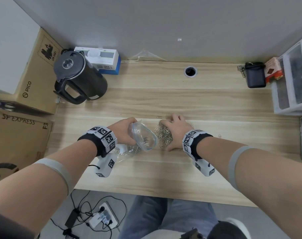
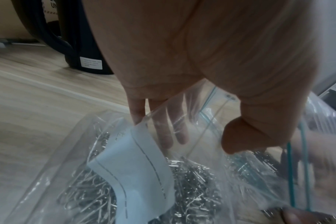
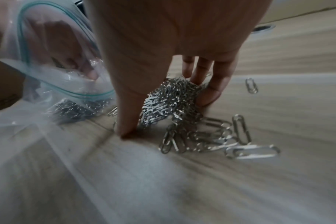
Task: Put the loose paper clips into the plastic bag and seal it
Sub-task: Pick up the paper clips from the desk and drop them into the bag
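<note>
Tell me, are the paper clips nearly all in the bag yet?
Partly. Some clips already lie inside the plastic bag, which the left hand holds open at its mouth. The right hand is closing round a heap from the loose pile on the desk. A big pile and a few strays are still out, and the bag is not yet sealed.
</note>
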